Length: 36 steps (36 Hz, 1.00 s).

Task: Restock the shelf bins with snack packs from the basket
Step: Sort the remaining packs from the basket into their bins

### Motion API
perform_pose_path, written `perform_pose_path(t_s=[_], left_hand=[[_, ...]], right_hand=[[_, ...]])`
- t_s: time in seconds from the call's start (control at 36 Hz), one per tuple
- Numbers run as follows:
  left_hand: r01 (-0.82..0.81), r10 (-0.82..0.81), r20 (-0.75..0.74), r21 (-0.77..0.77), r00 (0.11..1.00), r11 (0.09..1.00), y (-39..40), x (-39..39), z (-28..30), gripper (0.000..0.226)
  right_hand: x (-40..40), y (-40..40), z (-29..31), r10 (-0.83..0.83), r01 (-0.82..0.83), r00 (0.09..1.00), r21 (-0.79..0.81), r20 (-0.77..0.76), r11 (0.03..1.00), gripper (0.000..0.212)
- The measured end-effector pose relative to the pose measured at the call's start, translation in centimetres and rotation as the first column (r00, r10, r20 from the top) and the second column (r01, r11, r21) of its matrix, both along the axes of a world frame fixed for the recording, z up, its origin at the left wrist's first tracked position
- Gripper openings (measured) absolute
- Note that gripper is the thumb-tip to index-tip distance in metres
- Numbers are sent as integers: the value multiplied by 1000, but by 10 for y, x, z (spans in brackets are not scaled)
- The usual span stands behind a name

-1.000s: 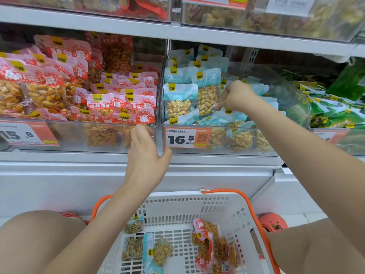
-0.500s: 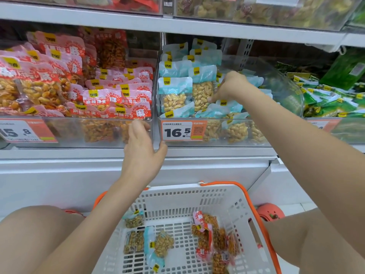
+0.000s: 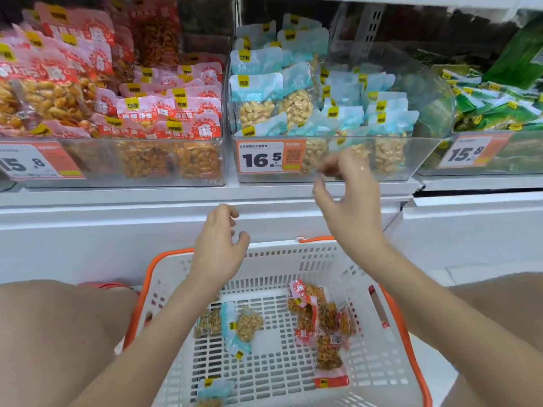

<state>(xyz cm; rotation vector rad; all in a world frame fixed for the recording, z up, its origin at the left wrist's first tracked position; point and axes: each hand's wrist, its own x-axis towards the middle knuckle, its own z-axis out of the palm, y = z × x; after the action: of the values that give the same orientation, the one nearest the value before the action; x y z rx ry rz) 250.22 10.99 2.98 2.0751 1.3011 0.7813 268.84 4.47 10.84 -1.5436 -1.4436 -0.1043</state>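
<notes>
A white basket (image 3: 311, 259) with orange rim stands below the shelf, holding blue-topped peanut packs (image 3: 241, 327) at its left and red-labelled packs (image 3: 320, 315) at its right. My left hand (image 3: 219, 248) hovers over the basket's far rim, fingers loosely curled, holding nothing. In front of the middle clear bin (image 3: 417, 160), which is stacked with blue peanut packs (image 3: 273, 95), my right hand (image 3: 345, 201) hangs blurred with fingers relaxed and nothing in it. The left bin (image 3: 97, 165) is full of red-labelled packs (image 3: 164, 118).
A third bin (image 3: 499, 160) at the right holds green packs. Price tags reading 15.8, 16.5 and 15.8 sit on the bin fronts. A white shelf ledge (image 3: 117, 201) runs under the bins. My bare knees flank the basket.
My right hand has come out of the blue-pack bin and dropped in front of it. My left hand has left the bin edge and lowered toward the basket. The view tilted down.
</notes>
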Motion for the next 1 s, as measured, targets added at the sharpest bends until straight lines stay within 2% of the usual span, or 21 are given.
perform_pose_path(t_s=[0.08, 0.17, 0.22, 0.31, 0.39, 0.44, 0.5, 0.58, 0.64, 0.72, 0.81, 0.92, 1.0], left_hand=[[-28, 16, -76, -153, 997, 988, -19, -9, -49, 23], [1, -82, -272, -284, 959, 959, -35, -22, -99, 27], [2, -146, -370, -364, 917, 931, -43, -30, -125, 27], [-30, -184, -422, -453, 888, 891, -48, -38, -150, 23], [-57, -207, -425, -530, 881, 846, -48, -39, -170, 23], [-61, -234, -420, -581, 877, 811, -49, -35, -180, 25], [-37, -268, -372, -642, 889, 766, -50, -28, -189, 23], [19, -304, -270, -718, 914, 695, -52, -12, -195, 15], [54, -300, -193, -755, 934, 654, -54, 0, -200, 19], [85, -288, -171, -711, 942, 698, -58, 17, -203, 49], [142, -291, -128, -648, 948, 748, -58, 29, -198, 78], [226, -327, -43, -638, 944, 736, -54, 33, -198, 92], [230, -296, 3, -635, 955, 737, -51, 36, -200, 102]], right_hand=[[-10, -30, -76, 48, -53, 999, -324, -25, 945, 15], [1, -43, -145, 35, -52, 999, -655, -39, 754, 20], [12, -50, -180, -7, -30, 999, -759, -46, 650, 22], [23, -61, -223, -150, 30, 987, -875, -49, 484, 28], [22, -72, -257, -271, -29, 958, -970, -96, 243, 65], [14, -76, -277, -314, -14, 947, -986, -66, 164, 85], [2, -77, -289, -390, 26, 919, -982, -50, 186, 86], [-12, -73, -294, -519, 120, 854, -959, -33, 258, 53], [-17, -75, -289, -610, 155, 788, -933, -82, 325, 38], [-20, -80, -271, -650, 174, 746, -897, -149, 406, 38], [-16, -85, -262, -666, 209, 722, -858, -189, 470, 27], [-1, -76, -246, -627, 138, 737, -852, -253, 506, 13], [9, -70, -236, -541, 3, 764, -836, -352, 549, 11]])
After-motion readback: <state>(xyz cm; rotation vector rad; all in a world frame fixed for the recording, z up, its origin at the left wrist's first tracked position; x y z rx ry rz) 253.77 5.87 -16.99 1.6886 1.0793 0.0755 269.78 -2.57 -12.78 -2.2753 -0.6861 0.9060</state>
